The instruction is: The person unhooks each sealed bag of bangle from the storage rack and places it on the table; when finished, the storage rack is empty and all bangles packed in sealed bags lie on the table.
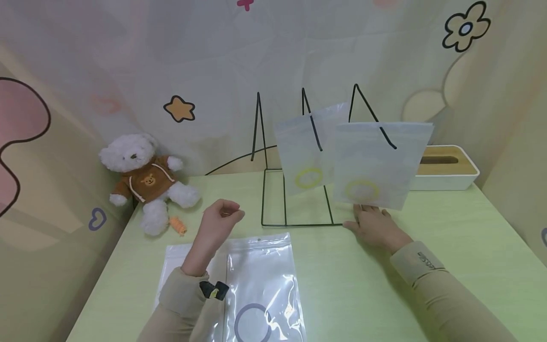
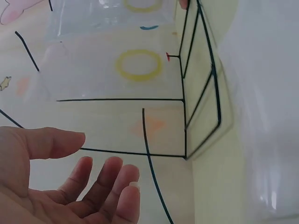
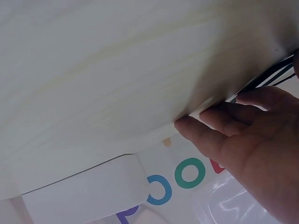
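My left hand [image 1: 217,225] hovers above the table with its fingers loosely bent. Nothing lies between thumb and fingers of that hand [image 2: 88,177] in the left wrist view. Ahead stands a black wire rack [image 1: 295,224] with upright hooks. Two translucent zip bags hang from it, a front bag [image 1: 384,161] and a rear bag [image 1: 295,156], each showing a yellow ring. My right hand [image 1: 372,228] rests low at the rack's front right, fingers reaching under the front bag. In the right wrist view the fingertips [image 3: 183,122] of this hand touch the tabletop beside the black wires [image 3: 266,77].
Flat clear-fronted bags, one a bag with a grey ring [image 1: 262,266], lie in front, partly behind my left forearm. A white teddy bear [image 1: 149,180] in a brown hoodie sits left, by a small orange object [image 1: 177,226]. A tissue box [image 1: 446,183] stands back right.
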A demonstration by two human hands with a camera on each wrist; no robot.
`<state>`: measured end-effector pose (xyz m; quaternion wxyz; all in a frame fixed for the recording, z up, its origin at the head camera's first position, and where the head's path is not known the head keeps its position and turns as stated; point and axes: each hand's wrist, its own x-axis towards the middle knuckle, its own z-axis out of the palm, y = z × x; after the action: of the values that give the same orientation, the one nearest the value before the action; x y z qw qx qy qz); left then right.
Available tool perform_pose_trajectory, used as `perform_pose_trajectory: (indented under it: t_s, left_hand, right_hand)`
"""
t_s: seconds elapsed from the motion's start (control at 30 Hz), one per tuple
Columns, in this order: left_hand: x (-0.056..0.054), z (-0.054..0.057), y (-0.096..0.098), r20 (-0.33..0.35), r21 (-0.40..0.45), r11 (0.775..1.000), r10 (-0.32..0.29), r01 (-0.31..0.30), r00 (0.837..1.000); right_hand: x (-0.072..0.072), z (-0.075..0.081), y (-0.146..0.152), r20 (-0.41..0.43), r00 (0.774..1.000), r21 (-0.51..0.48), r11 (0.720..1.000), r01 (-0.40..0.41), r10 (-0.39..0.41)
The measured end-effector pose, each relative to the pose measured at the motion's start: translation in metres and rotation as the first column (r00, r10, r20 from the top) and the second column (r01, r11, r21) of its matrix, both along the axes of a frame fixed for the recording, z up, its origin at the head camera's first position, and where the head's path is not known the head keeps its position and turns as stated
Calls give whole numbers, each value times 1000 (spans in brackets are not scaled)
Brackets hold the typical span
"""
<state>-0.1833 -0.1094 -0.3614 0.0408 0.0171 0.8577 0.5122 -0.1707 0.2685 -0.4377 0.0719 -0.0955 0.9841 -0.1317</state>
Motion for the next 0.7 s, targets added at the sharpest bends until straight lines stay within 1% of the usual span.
perform_pose_trajectory:
  t_s: [0.2,0.4,0.7]
  left_hand:
    - [-5,11,19,-50,83,997,3,1,999]
    - [-12,19,40,-93,173,985,10,6,996]
    - [-24,29,62,-120,223,974,3,24,993]
  right_hand:
    - [0,1,0,4,1000,-8,1000,10,-10]
    - [-1,-1,0,18,1000,-26,1000,17,-16]
    - [-1,-1,0,-4,1000,-1,1000,11,-11]
